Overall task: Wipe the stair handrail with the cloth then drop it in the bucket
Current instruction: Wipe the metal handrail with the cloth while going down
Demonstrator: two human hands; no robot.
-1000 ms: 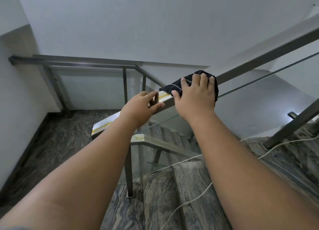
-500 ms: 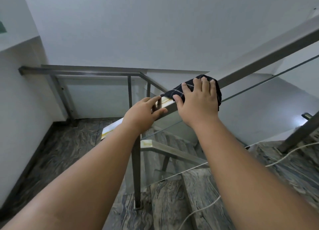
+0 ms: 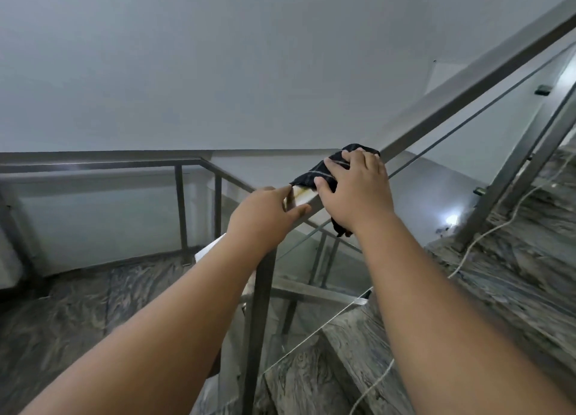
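Note:
A grey metal handrail [image 3: 461,102] rises from the middle of the view to the upper right. A black cloth with thin pale stripes [image 3: 314,175] is draped over it. My right hand [image 3: 355,193] lies on top of the cloth and presses it onto the rail, fingers spread over the fabric. Just below it my left hand [image 3: 265,218] grips the rail [image 3: 304,200], thumb on the near side and fingers over the top. A bare, stained stretch of rail shows between the two hands. No bucket is in view.
Glass panels [image 3: 467,171] and metal posts [image 3: 260,321] stand under the rail. Marble steps [image 3: 514,274] climb to the right, with a white cable [image 3: 486,237] lying on them. A lower landing [image 3: 78,305] with its own rail [image 3: 109,162] lies to the left.
The view has tilted upward and moved closer to the rail. My right hand with the cloth has slid slightly up the rail; my left hand keeps its grip just below.

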